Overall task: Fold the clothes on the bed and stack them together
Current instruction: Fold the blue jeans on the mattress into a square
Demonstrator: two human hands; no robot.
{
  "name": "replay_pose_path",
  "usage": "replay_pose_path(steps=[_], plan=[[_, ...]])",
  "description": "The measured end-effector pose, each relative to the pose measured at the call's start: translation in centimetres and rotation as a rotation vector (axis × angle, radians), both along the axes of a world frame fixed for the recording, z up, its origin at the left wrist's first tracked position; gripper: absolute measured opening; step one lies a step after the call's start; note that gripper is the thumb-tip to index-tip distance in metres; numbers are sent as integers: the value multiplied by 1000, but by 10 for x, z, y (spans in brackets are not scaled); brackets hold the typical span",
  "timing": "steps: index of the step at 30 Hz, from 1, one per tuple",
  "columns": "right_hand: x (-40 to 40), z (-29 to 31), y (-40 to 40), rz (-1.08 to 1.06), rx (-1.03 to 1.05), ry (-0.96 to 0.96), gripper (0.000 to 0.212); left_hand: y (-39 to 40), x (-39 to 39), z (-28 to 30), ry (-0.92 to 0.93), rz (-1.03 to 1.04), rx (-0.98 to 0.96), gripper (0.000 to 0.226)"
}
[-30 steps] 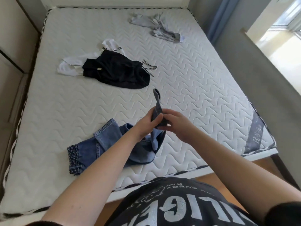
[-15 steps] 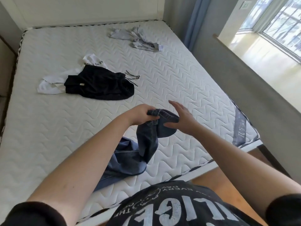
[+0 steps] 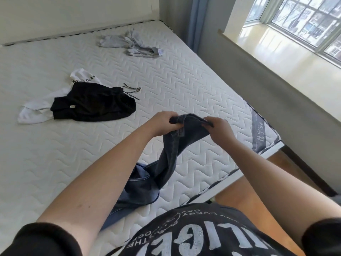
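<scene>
Blue jeans (image 3: 166, 157) hang twisted from both hands above the near edge of the white mattress (image 3: 55, 154). My left hand (image 3: 163, 122) grips one end of the raised denim edge and my right hand (image 3: 220, 132) grips the other end, the cloth stretched between them. The lower part of the jeans lies bunched on the mattress, partly hidden by my left forearm. A black garment (image 3: 96, 102) lies crumpled at mid-left on top of a white one (image 3: 36, 109). A grey garment (image 3: 131, 45) lies rumpled at the far side.
A headboard and wall run along the far side of the bed. To the right are a blue curtain (image 3: 197, 21), a grey low wall and a window sill (image 3: 287, 50). Wooden floor (image 3: 287, 163) shows by the mattress's near right corner.
The hands lifted the jeans' upper edge and drew apart, spreading the denim between them. My right hand went from touching the cloth to gripping it. The view swung right and up.
</scene>
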State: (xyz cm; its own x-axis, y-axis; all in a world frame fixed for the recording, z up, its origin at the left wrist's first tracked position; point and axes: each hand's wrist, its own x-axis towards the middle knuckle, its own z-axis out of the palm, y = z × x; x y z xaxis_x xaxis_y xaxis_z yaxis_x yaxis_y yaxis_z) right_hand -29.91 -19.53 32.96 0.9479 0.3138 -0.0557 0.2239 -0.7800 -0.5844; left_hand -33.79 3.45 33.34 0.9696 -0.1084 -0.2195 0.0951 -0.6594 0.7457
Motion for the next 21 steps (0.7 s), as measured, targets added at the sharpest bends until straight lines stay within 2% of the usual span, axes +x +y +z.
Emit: replay_pose_path(steps=[3, 4, 5, 8, 10, 12, 14, 16, 18, 21], plan=[[10, 0, -12, -29, 106, 26, 25, -12, 0, 4, 296, -117, -311, 42], [12, 1, -15, -18, 149, 38, 27, -16, 1, 0, 322, -117, -341, 45], [12, 2, -16, 4, 193, 50, 31, -20, 3, -4, 295, -93, -321, 44], [5, 6, -16, 51, 268, 85, 49, -29, 10, -19, 65, 34, -89, 29], [1, 8, -15, 42, 310, 115, 55, -34, 14, -23, -3, 56, -39, 48], [-1, 9, -14, 28, 375, 155, 56, -39, 17, -25, 19, -3, -52, 73], [0, 8, -14, 62, 383, 156, 51, -43, 22, -26, 50, -70, -70, 83], [2, 6, -15, 86, 366, 136, 46, -45, 27, -26, 82, -98, -144, 73], [3, 5, -18, 79, 379, 116, 42, -46, 32, -24, 152, -112, -251, 45], [3, 3, -23, 31, 433, 157, 35, -47, 37, -25, 192, -134, -256, 21]])
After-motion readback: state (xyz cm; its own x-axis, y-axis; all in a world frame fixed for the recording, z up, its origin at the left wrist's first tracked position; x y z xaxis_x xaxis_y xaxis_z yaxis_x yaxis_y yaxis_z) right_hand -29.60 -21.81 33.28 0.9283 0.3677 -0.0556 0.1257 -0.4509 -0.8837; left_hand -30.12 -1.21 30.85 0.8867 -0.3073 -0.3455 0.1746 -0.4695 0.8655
